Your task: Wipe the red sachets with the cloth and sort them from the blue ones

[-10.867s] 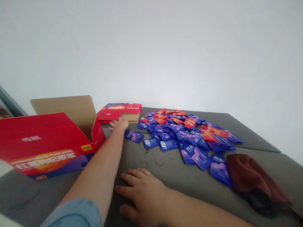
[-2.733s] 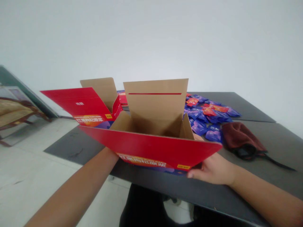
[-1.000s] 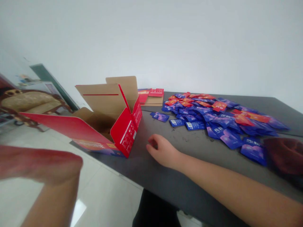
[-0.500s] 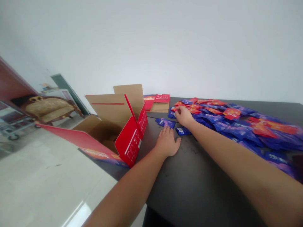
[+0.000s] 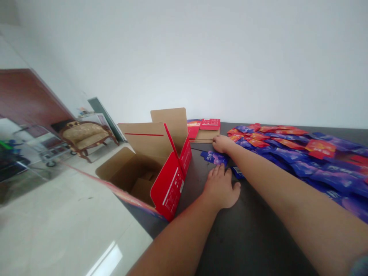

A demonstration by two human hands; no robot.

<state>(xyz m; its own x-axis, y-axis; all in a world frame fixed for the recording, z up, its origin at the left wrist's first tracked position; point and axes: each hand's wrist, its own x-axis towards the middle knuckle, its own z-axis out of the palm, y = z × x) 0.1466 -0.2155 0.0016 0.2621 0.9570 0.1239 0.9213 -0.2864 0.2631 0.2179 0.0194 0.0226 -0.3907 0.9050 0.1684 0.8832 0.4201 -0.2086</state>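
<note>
My left hand (image 5: 220,186) lies flat on the dark table, thumb spread, its fingertips at the near edge of a blue-purple packet (image 5: 212,157) with white print. Just beyond that packet, my right hand (image 5: 222,144) has its fingers curled downward; what they hold, if anything, is hidden. A darker blue packet (image 5: 237,173) lies between my left hand and right forearm, partly covered. To the right spreads a pile of blue and orange-red packets (image 5: 287,153), partly behind my right arm. On the left stands an open red cardboard box (image 5: 172,188), flaps raised.
Flattened red and brown cartons (image 5: 205,134) lie at the back of the table (image 5: 244,237) by the white wall. The table's left edge runs beneath the box. Beyond, on the pale floor, are a carved sofa (image 5: 86,136) and a wheeled trolley (image 5: 54,151).
My right hand has moved left from the pile's edge to beside the blue-purple packet. My left hand stays by that packet. The view has turned left, shifting everything rightward.
</note>
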